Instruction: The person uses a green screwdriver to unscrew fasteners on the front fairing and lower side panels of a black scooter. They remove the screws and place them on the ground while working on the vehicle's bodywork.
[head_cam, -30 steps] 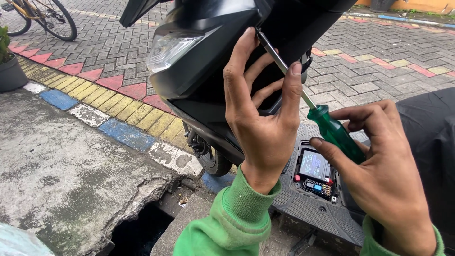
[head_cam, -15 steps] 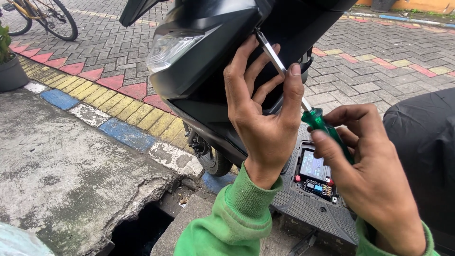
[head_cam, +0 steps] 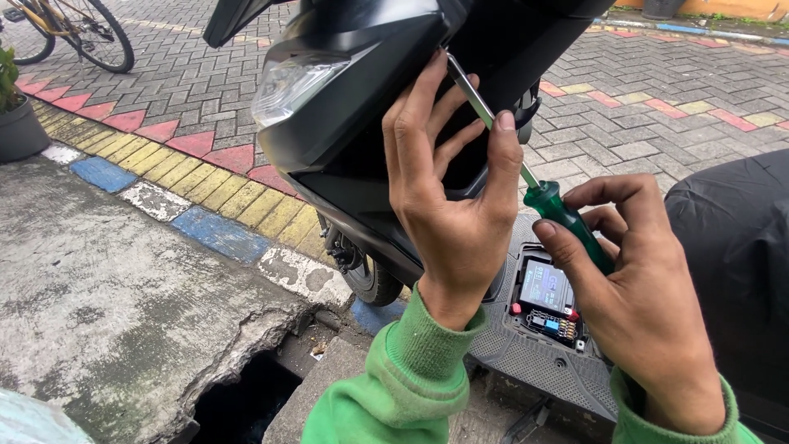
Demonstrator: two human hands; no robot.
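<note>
My left hand [head_cam: 448, 197] presses against the black front panel [head_cam: 386, 90] of a scooter, its thumb and fingers steadying the metal shaft of a screwdriver [head_cam: 526, 177]. My right hand [head_cam: 637, 288] grips the screwdriver's green handle lower right. The shaft tip goes into the panel near its upper edge. The scooter's headlight [head_cam: 292, 82] sits left of my left hand. Below my hands, an open compartment in the grey footboard [head_cam: 526, 362] shows a battery [head_cam: 544, 288] and coloured wiring.
A black seat [head_cam: 740, 263] fills the right edge. The scooter's front wheel [head_cam: 370, 275] rests by a painted curb [head_cam: 197, 222]. A cracked concrete slab with a dark hole [head_cam: 238, 403] lies lower left. A bicycle [head_cam: 74, 29] and a potted plant [head_cam: 16, 115] stand far left on brick paving.
My right hand and the green handle have shifted slightly, fingers repositioned around the handle. My left hand stays on the panel and shaft.
</note>
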